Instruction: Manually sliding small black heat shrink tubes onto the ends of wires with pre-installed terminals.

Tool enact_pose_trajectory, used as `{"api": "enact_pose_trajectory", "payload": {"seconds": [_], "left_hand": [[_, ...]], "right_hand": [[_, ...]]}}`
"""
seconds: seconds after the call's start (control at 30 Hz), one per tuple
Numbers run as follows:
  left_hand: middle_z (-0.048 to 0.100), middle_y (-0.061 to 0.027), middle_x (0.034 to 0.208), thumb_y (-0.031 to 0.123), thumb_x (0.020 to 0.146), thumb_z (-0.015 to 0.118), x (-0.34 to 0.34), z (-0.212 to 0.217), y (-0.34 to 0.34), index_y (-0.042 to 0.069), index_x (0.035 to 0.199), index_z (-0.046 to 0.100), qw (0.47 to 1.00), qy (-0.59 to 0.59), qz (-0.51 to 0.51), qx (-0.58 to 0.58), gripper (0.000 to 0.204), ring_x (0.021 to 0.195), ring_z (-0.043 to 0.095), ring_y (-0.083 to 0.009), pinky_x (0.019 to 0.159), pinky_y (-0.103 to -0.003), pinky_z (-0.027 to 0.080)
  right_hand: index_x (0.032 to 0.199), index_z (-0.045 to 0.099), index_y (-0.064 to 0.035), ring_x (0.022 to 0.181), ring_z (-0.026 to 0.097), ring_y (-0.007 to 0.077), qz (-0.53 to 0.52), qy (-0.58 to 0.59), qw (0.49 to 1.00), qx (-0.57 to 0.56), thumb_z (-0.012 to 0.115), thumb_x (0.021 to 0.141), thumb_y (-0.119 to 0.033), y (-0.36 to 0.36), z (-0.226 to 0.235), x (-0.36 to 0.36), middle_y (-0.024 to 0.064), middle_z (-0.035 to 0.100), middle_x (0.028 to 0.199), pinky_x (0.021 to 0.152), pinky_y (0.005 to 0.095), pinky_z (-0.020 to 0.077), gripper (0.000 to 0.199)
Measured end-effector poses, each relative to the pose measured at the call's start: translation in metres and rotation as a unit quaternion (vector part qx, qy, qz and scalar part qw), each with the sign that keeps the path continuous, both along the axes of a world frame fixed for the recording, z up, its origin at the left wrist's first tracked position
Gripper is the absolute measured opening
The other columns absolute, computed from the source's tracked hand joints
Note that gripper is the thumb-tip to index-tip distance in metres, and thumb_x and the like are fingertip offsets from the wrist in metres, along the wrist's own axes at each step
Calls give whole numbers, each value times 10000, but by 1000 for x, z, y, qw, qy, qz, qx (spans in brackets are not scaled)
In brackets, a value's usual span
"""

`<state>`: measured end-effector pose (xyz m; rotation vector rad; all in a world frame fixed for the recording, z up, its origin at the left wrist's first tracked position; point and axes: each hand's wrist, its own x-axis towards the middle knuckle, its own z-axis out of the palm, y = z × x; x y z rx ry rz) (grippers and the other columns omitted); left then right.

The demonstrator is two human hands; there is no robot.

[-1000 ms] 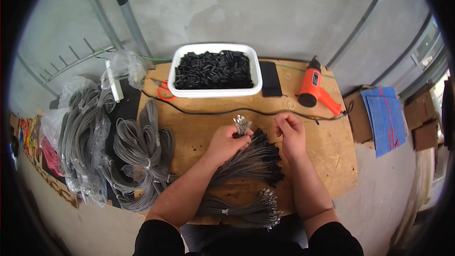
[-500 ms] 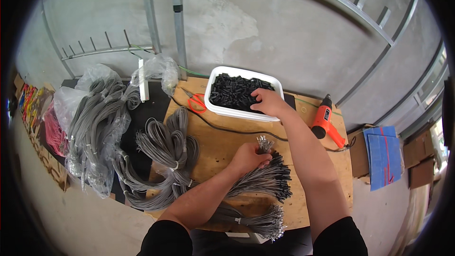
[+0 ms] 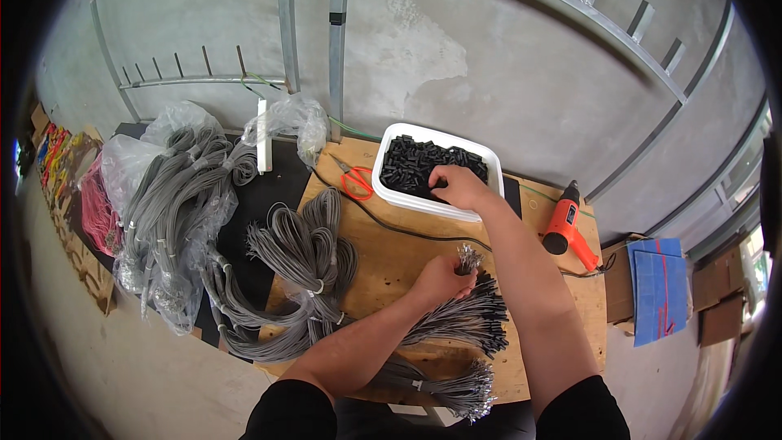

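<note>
My left hand (image 3: 442, 281) is closed around a small bunch of grey wires, whose bare metal terminals (image 3: 469, 257) stick up above the fist. Under and beside it fan out wires with black-sleeved ends (image 3: 487, 315). My right hand (image 3: 464, 189) reaches into a white plastic tub (image 3: 494, 169) heaped with short black sleeves (image 3: 411, 161). Its fingertips are bent together among the sleeves; what they pinch, if anything, is hidden. Nearer me lies another tied wire bundle (image 3: 456, 383) with bare silvery ends.
Orange-handled scissors (image 3: 356, 182) lie left of the tub, beside a black cable (image 3: 391, 226). An orange heat gun (image 3: 565, 228) rests at the right. Coiled grey wire bundles (image 3: 297, 248) and plastic-wrapped ones (image 3: 175, 195) cover the left side. A grey wall stands behind.
The view has shifted, so the table appears farther right. My right hand has moved left within the tub, its fingers drawn closer together. My left hand keeps its hold on the wires.
</note>
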<state>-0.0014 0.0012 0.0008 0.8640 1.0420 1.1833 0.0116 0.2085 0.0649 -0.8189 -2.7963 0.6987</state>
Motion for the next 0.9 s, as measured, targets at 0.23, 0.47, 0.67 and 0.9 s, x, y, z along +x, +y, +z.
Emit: {"api": "enact_pose_trajectory", "payload": {"seconds": [0.23,0.47,0.67,0.9], "left_hand": [[637,-44,751,28,943,645,4,-2,2,-41,969,650,1000,14,-1,-4,74,606,566,-99,535,-249,446],[642,-48,761,26,940,648,1,-4,0,-50,974,649,1000,13,0,-6,83,600,566,-95,534,-246,445],[647,-47,771,16,932,654,1,-3,0,-61,1000,662,1000,22,2,-1,103,606,568,-95,535,-250,454],[666,-61,816,-1,905,690,1,-11,4,-76,1035,675,999,20,16,-25,151,649,596,-116,565,-262,488]], "right_hand": [[1010,684,-12,787,663,183,-194,247,869,-383,685,860,12,15,2,15,79,677,928,672,290,559,152],[962,609,-36,673,558,170,-250,458,549,-653,625,938,-31,26,0,22,55,592,854,529,230,466,29],[932,574,-42,619,485,128,-280,483,537,-632,588,991,-174,37,-19,20,50,541,815,444,189,337,145],[898,576,-31,673,535,151,-203,532,426,-703,562,1011,-216,21,4,36,90,567,824,462,175,429,217]]}}
